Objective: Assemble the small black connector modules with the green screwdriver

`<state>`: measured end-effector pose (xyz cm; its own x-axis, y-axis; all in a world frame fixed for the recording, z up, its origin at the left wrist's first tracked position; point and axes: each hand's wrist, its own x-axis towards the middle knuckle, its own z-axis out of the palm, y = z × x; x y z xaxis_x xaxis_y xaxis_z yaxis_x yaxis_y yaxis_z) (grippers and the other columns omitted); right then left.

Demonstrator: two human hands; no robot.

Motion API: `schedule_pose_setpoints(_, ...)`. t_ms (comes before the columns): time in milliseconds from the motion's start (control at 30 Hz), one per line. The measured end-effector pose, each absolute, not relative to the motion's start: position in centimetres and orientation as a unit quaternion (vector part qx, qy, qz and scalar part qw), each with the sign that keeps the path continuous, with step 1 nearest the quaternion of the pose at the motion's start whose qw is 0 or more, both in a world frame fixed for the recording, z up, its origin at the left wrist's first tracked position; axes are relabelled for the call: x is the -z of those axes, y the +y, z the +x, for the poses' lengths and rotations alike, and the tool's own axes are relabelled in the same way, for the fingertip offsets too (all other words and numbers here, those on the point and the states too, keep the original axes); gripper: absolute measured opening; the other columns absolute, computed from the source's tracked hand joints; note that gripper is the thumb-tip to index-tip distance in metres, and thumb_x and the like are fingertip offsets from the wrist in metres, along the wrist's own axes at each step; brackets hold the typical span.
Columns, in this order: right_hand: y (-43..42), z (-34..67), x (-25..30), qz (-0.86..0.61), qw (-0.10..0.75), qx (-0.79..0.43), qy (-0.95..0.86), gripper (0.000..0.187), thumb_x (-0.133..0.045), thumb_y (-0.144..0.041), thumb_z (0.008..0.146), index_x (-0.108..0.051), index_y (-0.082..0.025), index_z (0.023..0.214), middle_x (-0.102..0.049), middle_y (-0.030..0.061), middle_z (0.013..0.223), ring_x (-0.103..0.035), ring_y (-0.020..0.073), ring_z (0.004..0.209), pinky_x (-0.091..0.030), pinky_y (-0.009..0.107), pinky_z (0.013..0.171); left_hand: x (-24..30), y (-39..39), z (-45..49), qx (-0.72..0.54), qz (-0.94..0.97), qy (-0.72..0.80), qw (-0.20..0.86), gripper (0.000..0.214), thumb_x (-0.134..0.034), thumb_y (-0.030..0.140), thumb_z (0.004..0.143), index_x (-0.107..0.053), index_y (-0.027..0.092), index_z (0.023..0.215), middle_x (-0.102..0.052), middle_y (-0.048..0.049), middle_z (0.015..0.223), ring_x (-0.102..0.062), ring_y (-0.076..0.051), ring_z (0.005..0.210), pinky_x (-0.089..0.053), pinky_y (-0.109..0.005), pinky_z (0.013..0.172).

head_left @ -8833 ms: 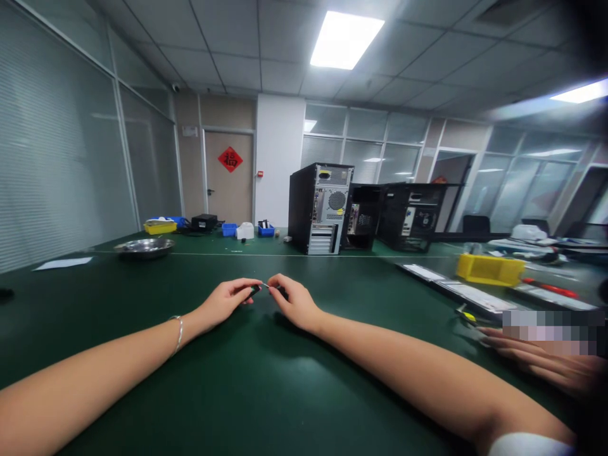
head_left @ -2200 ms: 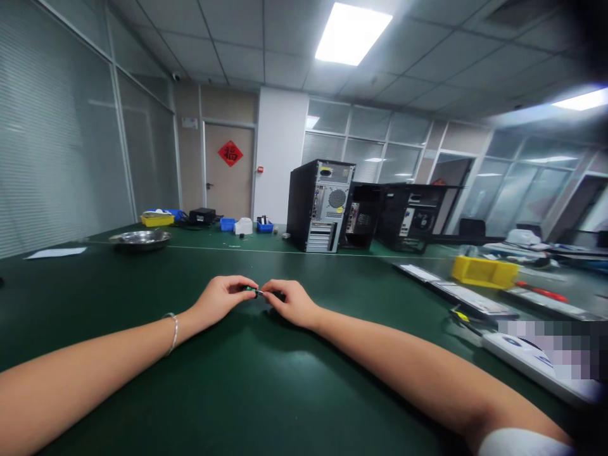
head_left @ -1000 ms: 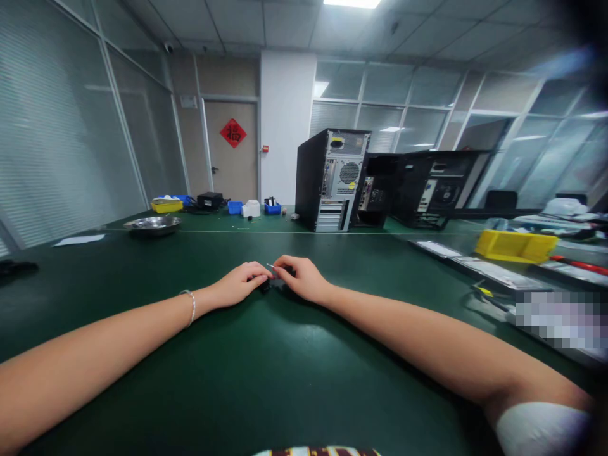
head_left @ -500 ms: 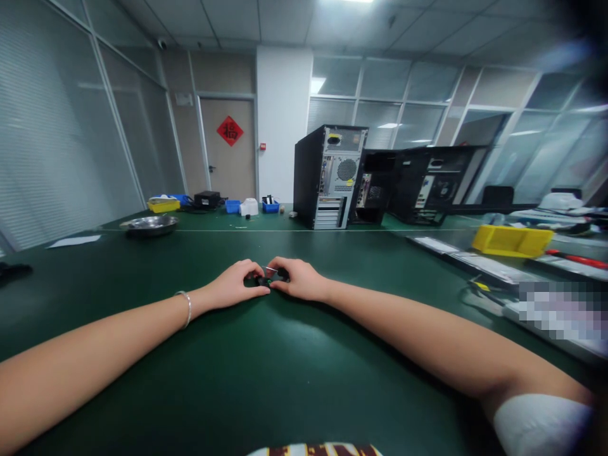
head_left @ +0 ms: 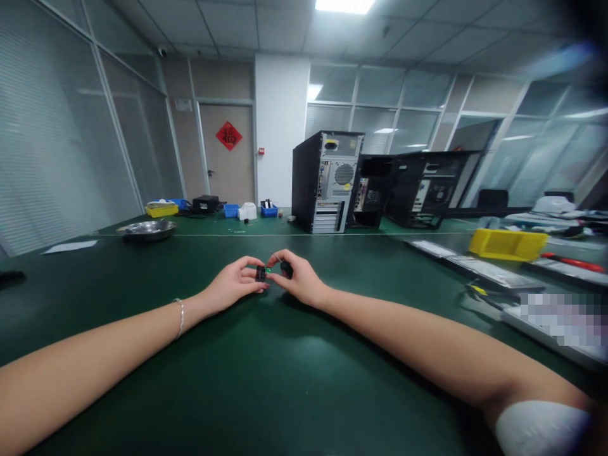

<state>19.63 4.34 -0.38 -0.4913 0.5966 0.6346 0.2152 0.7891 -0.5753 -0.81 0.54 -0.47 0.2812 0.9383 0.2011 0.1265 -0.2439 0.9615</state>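
Note:
My left hand point(head_left: 236, 278) pinches a small black block-like part point(head_left: 261, 273) between fingertips and thumb, just over the table. Its exact kind is too small to make out. Close against its right side, at the tips of my right hand point(head_left: 303, 278), shows a tiny green piece point(head_left: 268, 270); whether it is joined to the black part I cannot tell. A small screwdriver point(head_left: 286, 268) with a dark handle is tucked in my right hand, its thin metal shaft pointing up and left. The two hands almost meet.
Beyond my hands on the green table point(head_left: 304, 367) stand several computer cases, including a tall one point(head_left: 327, 183). A metal dish point(head_left: 149, 230) lies at far left. At right are a yellow bin point(head_left: 508, 244), flat metal-topped units point(head_left: 489, 269) and a red-handled tool point(head_left: 572, 261).
The black part has been turned and now shows more clearly in my left fingers. The screwdriver shaft tilts more upward, and the green piece is more visible. The view has shifted slightly.

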Motion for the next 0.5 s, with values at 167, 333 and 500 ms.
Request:
schedule_pose_setpoints(167,3.51,19.3,0.32,-0.225,0.453,-0.179,-0.844,0.019,-0.066,-0.025,0.084,-0.06,-0.02,0.102,-0.065,0.0001,0.092,-0.051,0.011,0.066,-0.042,0.024,0.065,0.5,0.25,-0.53,-0.444,0.643,0.387,0.49,0.051,-0.082,0.024,0.069,-0.052,0.017,0.109,-0.076,-0.0054,0.087,-0.076,-0.024,0.087,-0.056,-0.043,0.088)
schedule_pose_setpoints(333,3.78,19.12,0.82,-0.218,0.438,-0.17,-0.855,0.02,-0.066,-0.025,0.084,-0.06,-0.021,0.103,-0.067,0.0022,0.099,-0.055,0.0137,0.075,-0.044,0.026,0.07,0.51,0.2,-0.48,-0.447,0.646,0.373,0.494,0.047,-0.082,0.023,0.069,-0.053,0.017,0.106,-0.076,-0.0059,0.088,-0.075,-0.022,0.084,-0.057,-0.04,0.085)
schedule_pose_setpoints(500,3.6,18.97,0.84,-0.217,0.447,-0.174,-0.85,0.02,-0.067,-0.024,0.084,-0.06,-0.02,0.102,-0.068,0.0033,0.099,-0.058,0.0151,0.078,-0.045,0.027,0.073,0.58,0.16,-0.43,-0.447,0.659,0.371,0.477,0.046,-0.083,0.024,0.069,-0.052,0.018,0.102,-0.075,-0.0042,0.087,-0.075,-0.022,0.083,-0.057,-0.04,0.085)
